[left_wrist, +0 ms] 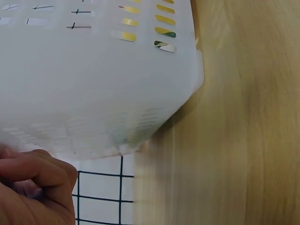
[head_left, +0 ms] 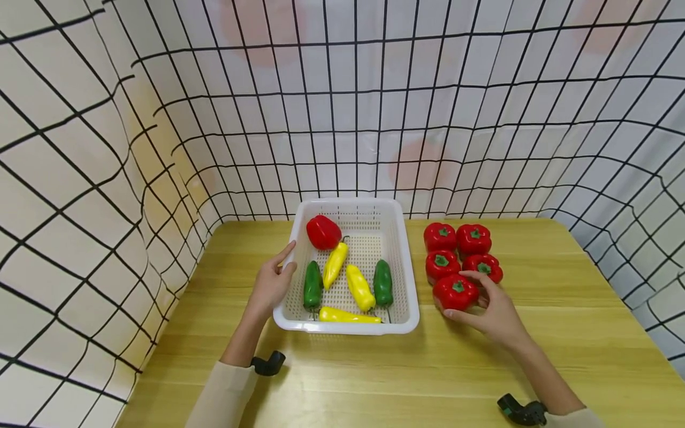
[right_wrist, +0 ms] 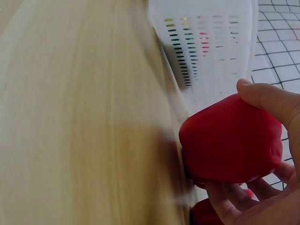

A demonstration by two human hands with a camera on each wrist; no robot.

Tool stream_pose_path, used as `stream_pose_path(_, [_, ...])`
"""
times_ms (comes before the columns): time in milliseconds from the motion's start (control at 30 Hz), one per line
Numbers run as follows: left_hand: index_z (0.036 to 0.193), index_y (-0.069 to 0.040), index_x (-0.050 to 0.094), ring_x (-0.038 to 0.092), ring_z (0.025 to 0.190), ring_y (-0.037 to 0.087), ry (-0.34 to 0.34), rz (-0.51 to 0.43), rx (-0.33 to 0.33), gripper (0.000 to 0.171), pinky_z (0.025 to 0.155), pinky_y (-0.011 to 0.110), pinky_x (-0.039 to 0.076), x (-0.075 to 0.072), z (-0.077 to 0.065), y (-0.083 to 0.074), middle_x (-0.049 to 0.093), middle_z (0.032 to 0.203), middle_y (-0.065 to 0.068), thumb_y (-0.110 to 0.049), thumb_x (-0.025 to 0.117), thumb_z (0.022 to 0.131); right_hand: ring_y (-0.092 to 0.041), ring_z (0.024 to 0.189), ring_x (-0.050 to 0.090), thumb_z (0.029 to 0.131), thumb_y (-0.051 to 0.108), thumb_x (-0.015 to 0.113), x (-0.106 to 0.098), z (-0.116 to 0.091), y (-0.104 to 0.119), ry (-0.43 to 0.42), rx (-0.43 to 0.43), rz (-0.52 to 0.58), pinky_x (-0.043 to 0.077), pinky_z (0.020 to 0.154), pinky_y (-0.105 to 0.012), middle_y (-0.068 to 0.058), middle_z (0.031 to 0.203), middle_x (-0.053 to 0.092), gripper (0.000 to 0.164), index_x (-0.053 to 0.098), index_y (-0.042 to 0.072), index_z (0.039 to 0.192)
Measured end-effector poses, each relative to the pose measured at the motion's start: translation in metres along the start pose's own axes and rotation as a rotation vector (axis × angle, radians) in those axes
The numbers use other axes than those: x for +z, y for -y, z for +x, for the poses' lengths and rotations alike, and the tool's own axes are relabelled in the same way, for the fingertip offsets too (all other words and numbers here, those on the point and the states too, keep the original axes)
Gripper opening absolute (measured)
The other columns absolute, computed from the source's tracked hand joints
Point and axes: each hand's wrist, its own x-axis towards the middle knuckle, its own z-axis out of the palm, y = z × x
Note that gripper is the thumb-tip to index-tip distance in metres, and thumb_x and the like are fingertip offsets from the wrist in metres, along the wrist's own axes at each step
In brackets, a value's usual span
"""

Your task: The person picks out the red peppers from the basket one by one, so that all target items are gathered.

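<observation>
My right hand grips a red bell pepper, with the thumb on one side and fingers on the other. In the right wrist view the same pepper looks tilted, its lower side facing the camera. Several more red bell peppers with green stems stand just behind it. At the left rim of a white plastic basket my left hand holds on, its fingers bent in the left wrist view. Inside the basket lie a red bell pepper, yellow peppers and two green peppers.
The wooden table extends in front of and beside the basket. Behind it and along both sides rises a black wire grid with pale cloth behind. Each wrist bears a black strap piece.
</observation>
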Motion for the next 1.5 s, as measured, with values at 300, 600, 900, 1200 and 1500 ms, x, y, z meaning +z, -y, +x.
stream_pose_path(300, [0.16, -0.043, 0.034, 0.073, 0.1, 0.039, 0.157, -0.047, 0.054, 0.053, 0.072, 0.046, 0.065, -0.011, 0.004, 0.009, 0.061, 0.132, 0.031, -0.033, 0.047, 0.109, -0.043, 0.133, 0.052, 0.082, 0.036, 0.088, 0.007, 0.002, -0.007, 0.003, -0.002, 0.027, 0.05, 0.097, -0.015, -0.02, 0.152, 0.044, 0.087, 0.04, 0.012, 0.151])
stream_pose_path(600, [0.159, -0.045, 0.035, 0.075, 0.088, 0.034, 0.18, -0.034, 0.081, 0.055, 0.069, 0.045, 0.065, -0.02, 0.003, 0.012, 0.066, 0.112, 0.031, -0.037, 0.053, 0.107, -0.045, 0.132, 0.053, 0.082, 0.039, 0.087, 0.009, 0.001, -0.008, 0.009, -0.005, 0.002, 0.052, 0.107, -0.054, -0.02, 0.152, 0.044, 0.089, 0.04, 0.013, 0.153])
stream_pose_path(900, [0.157, -0.044, 0.038, 0.077, 0.084, 0.036, 0.155, -0.053, 0.055, 0.055, 0.067, 0.047, 0.065, -0.018, 0.004, 0.013, 0.07, 0.099, 0.032, -0.037, 0.057, 0.105, -0.04, 0.133, 0.05, 0.083, 0.039, 0.086, 0.007, -0.001, -0.01, 0.005, -0.011, -0.01, 0.053, 0.099, -0.02, -0.019, 0.15, 0.046, 0.088, 0.039, 0.013, 0.153])
stream_pose_path(1200, [0.154, -0.044, 0.044, 0.077, 0.076, 0.032, 0.093, -0.052, 0.052, 0.053, 0.063, 0.045, 0.064, -0.014, 0.001, 0.01, 0.071, 0.085, 0.025, -0.037, 0.06, 0.104, -0.009, 0.122, 0.055, 0.086, 0.031, 0.085, 0.003, -0.006, -0.008, -0.059, -0.072, 0.029, 0.048, 0.094, -0.006, -0.017, 0.145, 0.052, 0.082, 0.041, 0.01, 0.152])
stream_pose_path(1500, [0.154, -0.044, 0.045, 0.076, 0.076, 0.033, 0.087, -0.003, 0.045, 0.053, 0.063, 0.044, 0.064, -0.016, 0.001, 0.011, 0.069, 0.091, 0.028, -0.039, 0.061, 0.103, 0.001, 0.119, 0.055, 0.093, 0.021, 0.077, -0.018, 0.004, 0.005, -0.225, -0.149, 0.08, 0.044, 0.096, -0.001, -0.016, 0.141, 0.055, 0.06, 0.051, 0.009, 0.146])
